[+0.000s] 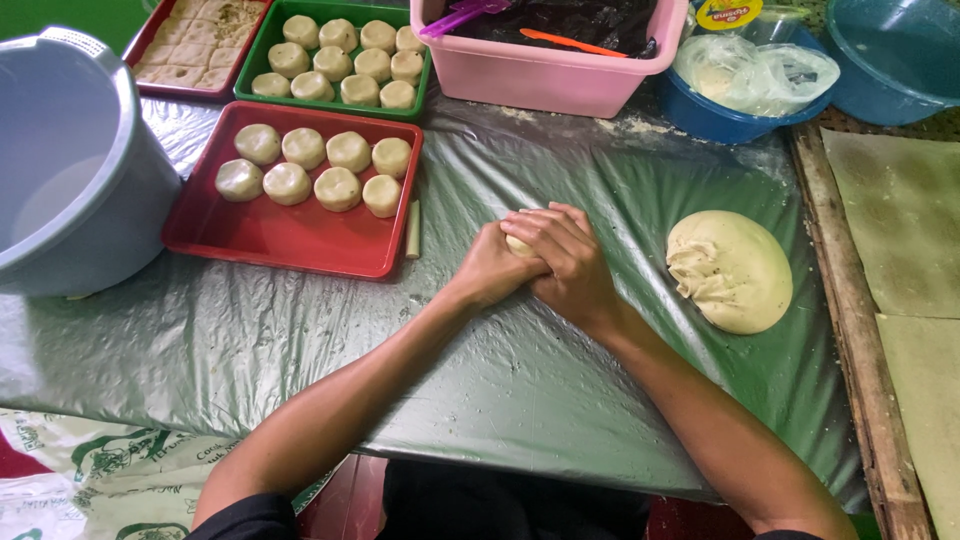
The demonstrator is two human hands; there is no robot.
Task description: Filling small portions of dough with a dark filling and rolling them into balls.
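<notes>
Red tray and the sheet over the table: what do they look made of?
The red tray looks like moulded plastic: even colour, smooth semi-gloss floor, rounded rim. The table sheet looks like thin clear plastic film: wrinkles, glare streaks, green showing through. The big lump beside the hands looks like soft pale dough, matte and creased.

Left hand (492,268) and right hand (566,262) clasped around small dough piece (518,245); big dough lump (730,270) near right; red tray (290,235) left.

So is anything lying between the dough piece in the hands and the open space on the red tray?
Only a small pale stick beside the red tray; otherwise bare plastic sheet separates the dough piece in both hands.
</notes>
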